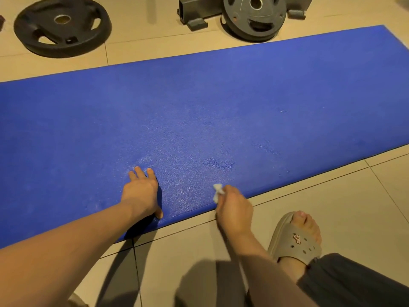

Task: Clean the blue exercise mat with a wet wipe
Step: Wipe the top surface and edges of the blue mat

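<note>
Laid flat on the beige tiled floor [332, 207] and running diagonally from lower left to upper right: the blue exercise mat [199, 96]. Pressed onto it close to the near edge, the left hand [141, 191], fingers straight and spread, palm down, thumb at the rim. Likely planted there to brace the crouch and to pin the light foam against sliding or rucking under the rubbing. Bunched into a small white wad, the wet wipe [218, 191], pinched at the fingertips of the right hand [234, 209], fingers curled round it, over the near border of the mat. Hard to tell whether touching the surface or just off it. Wadded rather than opened out, probably to put pressure on single spots. Held low and near the bracing hand, within easy reach of the stretch between the two.

Mat surface finely pebbled and matte, thick enough for a soft rounded edge. A paler, glistening sheen fanning out ahead of both hands, with darker blotches to the right: judged damp, already-wiped ground, the far ends duller and seemingly not yet done. Beyond the far edge, a black plate [62, 25] flat on the tiles and a grey plate [254, 16] leaning against a dark steel frame [194, 12]. Beside the right wrist, a foot in a grey perforated clog [292, 238]
</note>
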The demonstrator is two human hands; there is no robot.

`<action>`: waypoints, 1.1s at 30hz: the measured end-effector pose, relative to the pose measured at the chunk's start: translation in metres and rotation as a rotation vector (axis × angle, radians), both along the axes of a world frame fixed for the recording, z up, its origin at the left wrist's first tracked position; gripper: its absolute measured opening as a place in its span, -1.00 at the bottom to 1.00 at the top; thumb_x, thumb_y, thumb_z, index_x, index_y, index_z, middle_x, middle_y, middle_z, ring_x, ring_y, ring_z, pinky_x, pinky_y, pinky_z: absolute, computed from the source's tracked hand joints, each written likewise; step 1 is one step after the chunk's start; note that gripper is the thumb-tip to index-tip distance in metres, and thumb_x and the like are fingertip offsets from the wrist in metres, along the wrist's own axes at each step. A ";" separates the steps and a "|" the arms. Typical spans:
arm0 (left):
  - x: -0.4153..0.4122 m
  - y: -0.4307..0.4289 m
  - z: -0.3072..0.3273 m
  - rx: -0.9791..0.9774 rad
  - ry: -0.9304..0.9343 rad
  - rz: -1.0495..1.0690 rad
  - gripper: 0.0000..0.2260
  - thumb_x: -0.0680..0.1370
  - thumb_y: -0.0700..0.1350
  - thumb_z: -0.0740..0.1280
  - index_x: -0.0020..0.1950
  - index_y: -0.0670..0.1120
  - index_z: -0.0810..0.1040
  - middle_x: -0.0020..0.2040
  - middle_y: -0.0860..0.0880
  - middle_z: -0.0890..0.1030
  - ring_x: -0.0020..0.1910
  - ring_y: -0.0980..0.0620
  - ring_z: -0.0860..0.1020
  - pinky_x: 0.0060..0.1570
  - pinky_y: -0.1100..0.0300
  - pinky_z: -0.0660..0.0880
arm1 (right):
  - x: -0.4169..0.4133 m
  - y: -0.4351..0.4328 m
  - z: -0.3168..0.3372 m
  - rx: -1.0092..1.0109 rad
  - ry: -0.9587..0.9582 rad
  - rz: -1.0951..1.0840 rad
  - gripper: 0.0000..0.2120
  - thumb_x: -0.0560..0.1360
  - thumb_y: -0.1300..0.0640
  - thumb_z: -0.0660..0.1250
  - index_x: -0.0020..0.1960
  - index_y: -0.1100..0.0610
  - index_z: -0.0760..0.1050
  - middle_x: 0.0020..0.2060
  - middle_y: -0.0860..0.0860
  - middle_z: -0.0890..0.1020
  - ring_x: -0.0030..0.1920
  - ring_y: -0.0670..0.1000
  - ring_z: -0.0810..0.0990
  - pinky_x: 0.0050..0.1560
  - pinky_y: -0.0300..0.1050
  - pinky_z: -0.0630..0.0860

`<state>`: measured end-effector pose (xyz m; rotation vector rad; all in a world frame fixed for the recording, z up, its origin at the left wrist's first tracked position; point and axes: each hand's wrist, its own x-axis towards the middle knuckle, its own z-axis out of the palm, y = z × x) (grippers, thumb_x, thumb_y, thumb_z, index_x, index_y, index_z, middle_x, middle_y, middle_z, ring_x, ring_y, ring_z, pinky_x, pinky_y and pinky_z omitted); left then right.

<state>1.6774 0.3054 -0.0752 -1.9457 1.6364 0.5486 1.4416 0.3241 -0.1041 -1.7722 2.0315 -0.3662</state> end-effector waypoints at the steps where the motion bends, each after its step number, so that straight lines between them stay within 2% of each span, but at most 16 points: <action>1: 0.000 0.000 0.000 0.000 0.000 0.000 0.31 0.19 0.32 0.64 0.62 -0.23 -0.05 0.59 -0.35 0.06 0.56 -0.37 0.15 0.26 -0.10 0.55 | -0.015 -0.013 0.004 0.027 0.037 -0.080 -0.84 0.62 0.10 0.29 -0.14 -0.01 0.49 -0.13 -0.03 0.67 -0.13 0.14 0.66 -0.22 -0.14 0.25; 3: -0.001 0.000 0.000 0.000 0.000 0.002 0.32 0.19 0.32 0.64 0.62 -0.22 -0.06 0.60 -0.36 0.05 0.57 -0.37 0.14 0.26 -0.09 0.55 | -0.046 -0.039 0.007 0.057 0.098 -0.239 -0.84 0.64 0.10 0.27 -0.13 0.03 0.46 -0.07 0.00 0.68 -0.07 0.15 0.66 -0.20 -0.13 0.30; 5: -0.001 0.000 0.000 -0.003 -0.003 0.004 0.31 0.18 0.32 0.64 0.62 -0.22 -0.05 0.60 -0.35 0.04 0.57 -0.37 0.14 0.26 -0.09 0.54 | -0.063 -0.054 0.005 0.070 0.124 -0.311 -0.85 0.65 0.06 0.27 -0.01 0.13 0.52 0.00 0.08 0.69 -0.05 0.16 0.65 -0.17 -0.08 0.46; 7: -0.001 0.001 0.000 -0.004 -0.007 0.006 0.31 0.17 0.33 0.64 0.61 -0.22 -0.04 0.59 -0.35 0.07 0.55 -0.36 0.16 0.23 -0.09 0.57 | -0.055 -0.052 0.003 0.085 0.127 -0.280 -0.80 0.64 0.06 0.27 0.12 0.16 0.57 0.02 0.13 0.68 -0.03 0.19 0.66 -0.10 -0.02 0.52; 9: -0.002 0.000 -0.001 -0.009 -0.011 0.004 0.31 0.16 0.33 0.65 0.61 -0.22 -0.02 0.57 -0.35 0.11 0.54 -0.35 0.18 0.20 -0.09 0.59 | -0.026 -0.036 0.002 0.076 0.102 -0.178 -0.80 0.63 0.09 0.27 0.16 0.16 0.57 0.03 0.13 0.66 -0.01 0.20 0.65 -0.08 -0.02 0.51; 12: -0.002 -0.001 -0.001 -0.007 -0.006 0.009 0.30 0.16 0.31 0.65 0.61 -0.22 -0.01 0.57 -0.36 0.09 0.55 -0.36 0.17 0.21 -0.09 0.59 | 0.028 -0.008 0.000 0.071 0.048 0.065 -0.82 0.62 0.08 0.28 0.13 0.14 0.56 0.00 0.10 0.62 -0.06 0.16 0.65 -0.12 -0.04 0.49; 15: -0.001 -0.001 -0.002 -0.005 -0.006 0.007 0.31 0.17 0.32 0.65 0.62 -0.21 -0.04 0.58 -0.37 0.06 0.56 -0.36 0.13 0.23 -0.09 0.58 | 0.048 0.007 -0.001 0.013 0.026 0.245 -0.90 0.57 0.08 0.38 0.02 0.10 0.59 -0.14 0.06 0.63 -0.22 0.11 0.66 -0.30 -0.11 0.44; 17: 0.000 -0.001 -0.003 -0.006 -0.009 0.004 0.31 0.17 0.33 0.64 0.62 -0.22 -0.04 0.58 -0.38 0.06 0.56 -0.36 0.14 0.22 -0.08 0.58 | 0.031 -0.003 -0.005 -0.057 0.043 0.214 -0.93 0.54 0.10 0.42 -0.02 0.09 0.61 -0.17 0.06 0.61 -0.25 0.13 0.64 -0.34 -0.11 0.41; 20: -0.001 -0.002 -0.003 -0.008 -0.010 0.000 0.32 0.15 0.32 0.65 0.61 -0.22 -0.02 0.57 -0.38 0.09 0.55 -0.37 0.16 0.21 -0.08 0.58 | -0.019 -0.034 -0.010 -0.125 0.164 0.012 -0.92 0.50 0.14 0.45 -0.04 0.13 0.65 -0.14 0.11 0.54 -0.20 0.19 0.58 -0.30 -0.04 0.47; 24: -0.001 -0.002 -0.003 -0.001 -0.017 0.000 0.31 0.16 0.32 0.65 0.61 -0.23 -0.01 0.58 -0.39 0.07 0.56 -0.38 0.15 0.23 -0.07 0.57 | -0.064 -0.064 -0.009 -0.060 0.297 -0.109 -0.89 0.50 0.19 0.44 -0.04 0.24 0.66 -0.13 0.19 0.51 -0.17 0.26 0.53 -0.22 0.05 0.47; 29: -0.001 -0.003 -0.003 0.001 -0.026 -0.006 0.32 0.17 0.32 0.65 0.61 -0.25 -0.03 0.59 -0.39 0.05 0.57 -0.39 0.13 0.23 -0.08 0.57 | 0.001 -0.050 -0.013 -0.040 0.202 0.037 -0.93 0.45 0.25 0.45 -0.12 0.27 0.64 -0.16 0.18 0.55 -0.21 0.23 0.57 -0.25 0.02 0.48; 33: -0.003 -0.004 -0.001 0.012 -0.043 -0.001 0.33 0.18 0.32 0.64 0.61 -0.26 -0.06 0.59 -0.42 0.04 0.57 -0.39 0.12 0.20 -0.05 0.57 | 0.056 -0.024 -0.014 -0.053 0.105 0.299 -0.98 0.47 0.24 0.46 -0.10 0.20 0.66 -0.16 0.12 0.56 -0.21 0.17 0.58 -0.28 -0.02 0.49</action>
